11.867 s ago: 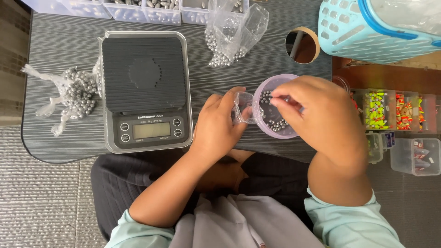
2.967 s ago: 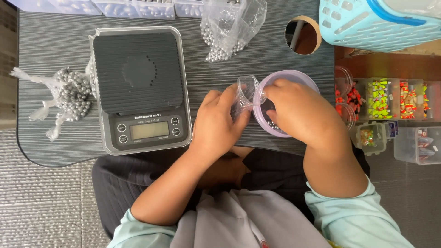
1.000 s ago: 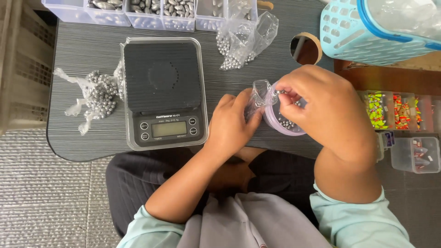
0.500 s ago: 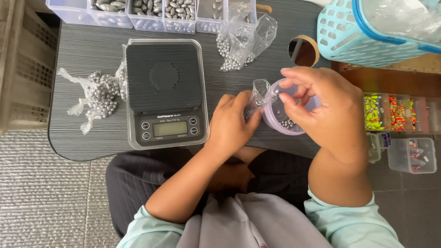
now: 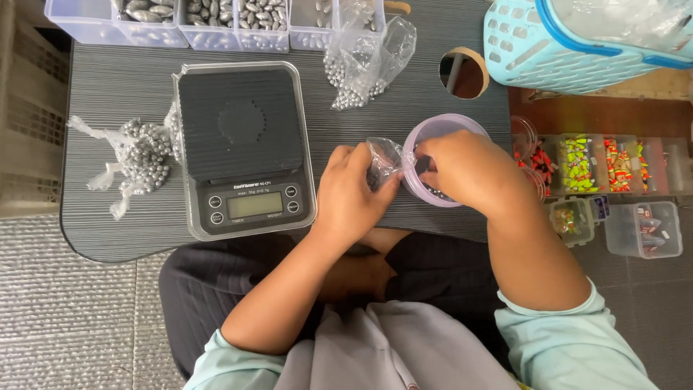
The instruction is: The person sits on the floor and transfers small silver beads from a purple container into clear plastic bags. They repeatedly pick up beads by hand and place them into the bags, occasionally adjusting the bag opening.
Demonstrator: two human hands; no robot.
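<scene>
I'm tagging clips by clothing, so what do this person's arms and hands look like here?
Both hands, the left hand and the right hand, are bare, with no gloves, rings or watch showing. The forearms are bare too. Pale mint-green sleeves are pushed up to about the elbows.

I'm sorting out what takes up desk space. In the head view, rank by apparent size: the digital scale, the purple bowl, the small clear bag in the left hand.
1. Digital scale, clearly largest.
2. Purple bowl, partly hidden by the right hand.
3. Small clear bag, crumpled, smallest, pinched by the left hand.
</scene>
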